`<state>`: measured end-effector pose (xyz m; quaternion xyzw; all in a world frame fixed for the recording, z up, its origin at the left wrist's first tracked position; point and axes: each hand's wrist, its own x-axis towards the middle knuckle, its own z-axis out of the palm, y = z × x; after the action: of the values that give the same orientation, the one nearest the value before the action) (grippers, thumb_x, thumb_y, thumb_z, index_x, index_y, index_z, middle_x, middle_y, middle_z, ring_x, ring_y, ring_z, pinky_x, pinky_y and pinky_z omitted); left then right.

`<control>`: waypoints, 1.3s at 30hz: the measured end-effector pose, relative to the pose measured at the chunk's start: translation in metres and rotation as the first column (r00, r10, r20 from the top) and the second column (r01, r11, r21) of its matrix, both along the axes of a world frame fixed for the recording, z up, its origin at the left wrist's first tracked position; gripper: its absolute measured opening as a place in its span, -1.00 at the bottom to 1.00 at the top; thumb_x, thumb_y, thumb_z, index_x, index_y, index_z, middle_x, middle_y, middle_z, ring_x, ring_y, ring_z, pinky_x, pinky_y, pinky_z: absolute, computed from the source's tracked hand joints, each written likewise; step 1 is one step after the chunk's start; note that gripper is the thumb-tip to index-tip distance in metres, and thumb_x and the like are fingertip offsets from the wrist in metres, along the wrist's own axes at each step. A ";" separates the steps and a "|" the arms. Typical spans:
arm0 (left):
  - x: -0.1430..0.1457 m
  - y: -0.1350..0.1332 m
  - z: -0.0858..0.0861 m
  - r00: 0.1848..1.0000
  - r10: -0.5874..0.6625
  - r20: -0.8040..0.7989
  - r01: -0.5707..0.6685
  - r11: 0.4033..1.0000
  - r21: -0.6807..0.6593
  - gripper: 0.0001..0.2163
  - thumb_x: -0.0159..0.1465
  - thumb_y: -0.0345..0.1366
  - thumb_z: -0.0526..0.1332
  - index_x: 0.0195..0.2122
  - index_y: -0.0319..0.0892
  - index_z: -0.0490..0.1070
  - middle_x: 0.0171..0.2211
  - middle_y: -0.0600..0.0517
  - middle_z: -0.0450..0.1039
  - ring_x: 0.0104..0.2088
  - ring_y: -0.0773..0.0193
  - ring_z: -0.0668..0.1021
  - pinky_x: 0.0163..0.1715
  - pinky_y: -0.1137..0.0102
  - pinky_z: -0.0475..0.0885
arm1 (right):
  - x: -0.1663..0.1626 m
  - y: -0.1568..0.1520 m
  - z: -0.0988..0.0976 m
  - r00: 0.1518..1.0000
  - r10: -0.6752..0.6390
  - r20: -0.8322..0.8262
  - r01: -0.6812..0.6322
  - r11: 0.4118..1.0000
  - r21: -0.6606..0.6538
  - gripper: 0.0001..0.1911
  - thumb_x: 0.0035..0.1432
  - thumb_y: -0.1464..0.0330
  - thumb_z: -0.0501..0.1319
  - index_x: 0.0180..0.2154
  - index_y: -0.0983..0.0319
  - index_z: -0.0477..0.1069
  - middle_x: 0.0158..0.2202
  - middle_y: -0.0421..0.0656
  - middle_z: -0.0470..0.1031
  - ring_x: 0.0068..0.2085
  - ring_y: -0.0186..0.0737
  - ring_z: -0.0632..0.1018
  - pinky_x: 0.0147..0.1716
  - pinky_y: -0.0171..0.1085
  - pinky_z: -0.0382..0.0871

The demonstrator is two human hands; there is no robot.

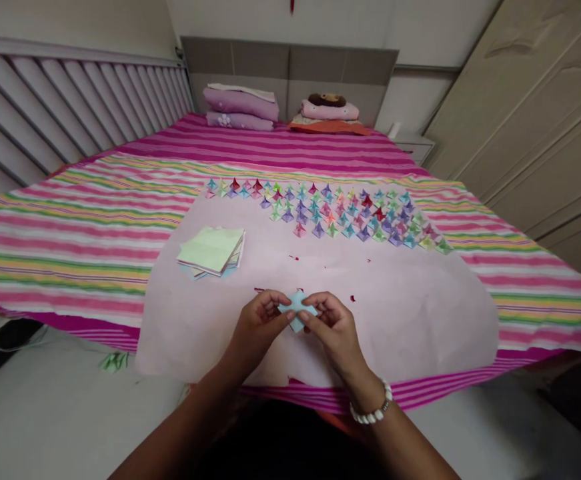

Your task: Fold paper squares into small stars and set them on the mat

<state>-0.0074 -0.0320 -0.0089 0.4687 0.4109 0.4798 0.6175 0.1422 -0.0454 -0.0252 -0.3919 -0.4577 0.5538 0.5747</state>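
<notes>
A small light-blue folded paper piece (297, 308) is pinched between both hands just above a pale pink sheet (395, 313) spread on the bed. My left hand (260, 323) grips its left side with closed fingers. My right hand (333, 323), with a white bead bracelet on the wrist, grips its right side. A stack of pastel square papers (213, 251), light green on top, lies to the left beyond my hands. Several rows of small folded paper shapes in many colours (330, 210) stand further back on the sheet.
The bed has a striped pink, green and yellow cover (70, 227). Folded purple bedding (240, 107) and a pink pillow (327, 110) lie at the headboard. Tiny red scraps (353, 298) dot the sheet. A slatted wall is left, wardrobe doors (545, 120) right.
</notes>
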 end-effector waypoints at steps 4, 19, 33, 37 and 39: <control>-0.001 0.000 -0.003 0.997 0.033 -0.072 -0.028 0.998 0.060 -0.72 0.09 -0.31 0.33 -0.17 -0.17 0.36 -0.42 0.11 0.48 -0.39 0.34 0.50 -0.33 0.44 0.36 | -0.004 0.004 0.004 0.998 -0.056 0.013 0.056 0.998 0.000 -0.53 -0.05 0.35 0.39 -0.06 0.15 0.38 -0.47 -0.30 0.40 -0.42 -0.32 0.44 -0.41 -0.32 0.33; 0.008 -0.002 -0.005 0.992 -0.039 0.118 0.060 0.983 -0.175 -0.77 0.06 -0.23 0.37 -0.27 -0.20 0.50 -0.27 0.00 0.55 -0.21 0.27 0.53 -0.17 0.38 0.37 | -0.009 0.007 -0.001 0.976 -0.181 -0.121 0.174 0.982 -0.068 -0.46 -0.07 0.39 0.39 0.00 0.16 0.36 -0.52 -0.34 0.38 -0.45 -0.35 0.44 -0.36 -0.30 0.35; -0.008 0.004 0.000 0.873 -0.112 0.474 0.343 0.833 -0.435 -0.76 -0.03 -0.37 0.46 -0.36 -0.27 0.46 -0.52 0.13 0.38 -0.60 0.59 0.39 -0.55 0.66 0.33 | 0.011 0.008 0.005 0.963 0.153 -0.222 -0.171 0.983 -0.065 -0.56 -0.07 0.42 0.29 -0.07 0.12 0.49 0.01 -0.12 0.50 0.01 -0.10 0.45 -0.01 -0.16 0.31; -0.004 -0.001 -0.007 0.786 -0.080 0.613 0.460 0.738 -0.494 -0.75 -0.02 -0.41 0.46 -0.37 -0.25 0.41 -0.55 0.17 0.32 -0.62 0.61 0.38 -0.58 0.70 0.32 | 0.005 0.007 0.006 0.944 0.212 -0.255 -0.240 0.967 -0.086 -0.63 -0.13 0.39 0.38 -0.18 0.15 0.53 -0.23 -0.14 0.58 -0.21 -0.15 0.54 -0.14 -0.18 0.38; 0.000 -0.004 -0.009 0.757 -0.047 0.651 0.485 0.708 -0.513 -0.76 -0.02 -0.42 0.45 -0.38 -0.24 0.41 -0.57 0.17 0.32 -0.63 0.61 0.38 -0.61 0.71 0.30 | 0.003 0.008 0.006 0.944 0.202 -0.262 -0.229 0.970 -0.080 -0.75 -0.14 0.35 0.42 -0.31 0.17 0.54 -0.37 -0.18 0.55 -0.35 -0.22 0.53 -0.26 -0.23 0.40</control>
<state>-0.0077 -0.0356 -0.0179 0.1041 0.2603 0.3258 0.9029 0.1454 -0.0374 -0.0195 -0.2968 -0.3902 0.6828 0.5417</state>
